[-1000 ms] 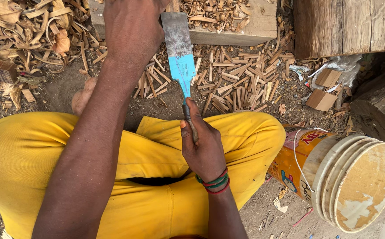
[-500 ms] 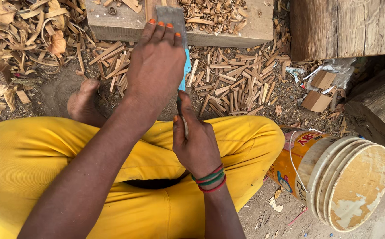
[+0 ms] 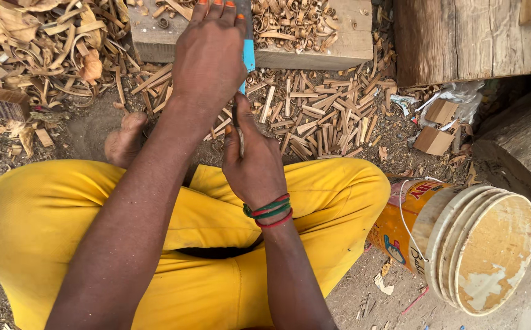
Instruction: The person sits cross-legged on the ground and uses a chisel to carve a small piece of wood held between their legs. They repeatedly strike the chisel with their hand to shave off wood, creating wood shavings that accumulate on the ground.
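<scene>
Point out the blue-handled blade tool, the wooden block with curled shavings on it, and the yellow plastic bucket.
blue-handled blade tool (image 3: 249, 56), head view, on its blue part
wooden block with curled shavings (image 3: 351, 46), head view, on its bare right end
yellow plastic bucket (image 3: 397, 232), head view, on its side wall

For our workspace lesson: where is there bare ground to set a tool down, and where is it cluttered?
Bare dirt lies left of the foot, and more below the orange bucket. Crowded: wood sticks before the knees, shavings at upper left, and curls on the wooden block.
</scene>
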